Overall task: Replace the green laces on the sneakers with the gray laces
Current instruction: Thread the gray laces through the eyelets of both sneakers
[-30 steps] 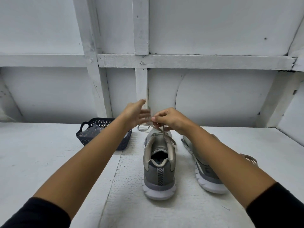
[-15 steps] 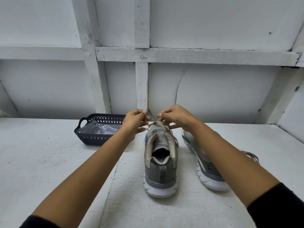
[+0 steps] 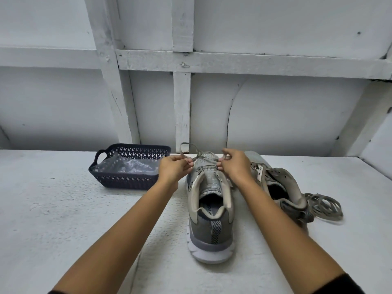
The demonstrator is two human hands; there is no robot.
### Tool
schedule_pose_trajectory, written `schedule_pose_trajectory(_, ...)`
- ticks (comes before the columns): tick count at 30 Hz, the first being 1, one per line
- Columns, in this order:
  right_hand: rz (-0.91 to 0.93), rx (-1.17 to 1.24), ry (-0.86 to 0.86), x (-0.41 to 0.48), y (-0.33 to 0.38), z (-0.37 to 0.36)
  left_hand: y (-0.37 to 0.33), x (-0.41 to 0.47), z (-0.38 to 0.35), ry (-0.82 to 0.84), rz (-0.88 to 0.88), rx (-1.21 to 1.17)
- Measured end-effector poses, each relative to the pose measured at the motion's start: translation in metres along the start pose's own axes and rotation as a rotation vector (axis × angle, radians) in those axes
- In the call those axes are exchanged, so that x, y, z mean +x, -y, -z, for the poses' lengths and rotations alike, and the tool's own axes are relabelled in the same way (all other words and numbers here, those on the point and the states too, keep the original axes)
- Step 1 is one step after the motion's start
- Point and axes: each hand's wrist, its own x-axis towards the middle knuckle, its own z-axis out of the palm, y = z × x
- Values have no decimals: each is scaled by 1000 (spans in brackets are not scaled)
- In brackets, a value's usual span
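Observation:
A grey sneaker [image 3: 210,219] stands heel toward me in the middle of the white surface. A grey lace [image 3: 192,150] runs through its front eyelets and loops up behind the toe. My left hand [image 3: 172,168] pinches one end of this lace at the shoe's left side. My right hand [image 3: 233,164] pinches the other end at the right eyelets. The second grey sneaker [image 3: 282,187] lies tilted to the right, partly behind my right forearm. A loose coil of grey lace [image 3: 324,206] rests beside its heel.
A dark perforated plastic basket [image 3: 127,179] with a clear plastic bag inside sits left of the shoes. A white panelled wall with wooden battens [image 3: 182,109] rises right behind the surface. Bare white surface [image 3: 53,209] spreads to the left and front.
Both hands dropped lower and spread apart, going from the toe to the sides of the front eyelets. The view tilted down and the coiled lace on the right came into sight.

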Motion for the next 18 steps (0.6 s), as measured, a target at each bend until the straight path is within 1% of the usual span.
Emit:
schedule_pose_trajectory(2,15,48,-49,-6,-4,-1,6,2,-3,2,-56,73)
schedule_pose_trajectory(6,85,24,-66,-14,-12,0,17,4,-6,-30,-109,139)
schedule_pose_trajectory(10,70,-19,-104,-16,-19,-1,25,5,-7,-68,-158,196)
schedule_pose_trajectory(14,81,-6,-180,-18,-25,0,29,8,-8,-69,-213,223)
schedule_pose_trajectory(18,114,-122,-130,-18,-29,1,32,9,-10,-72,-261,252)
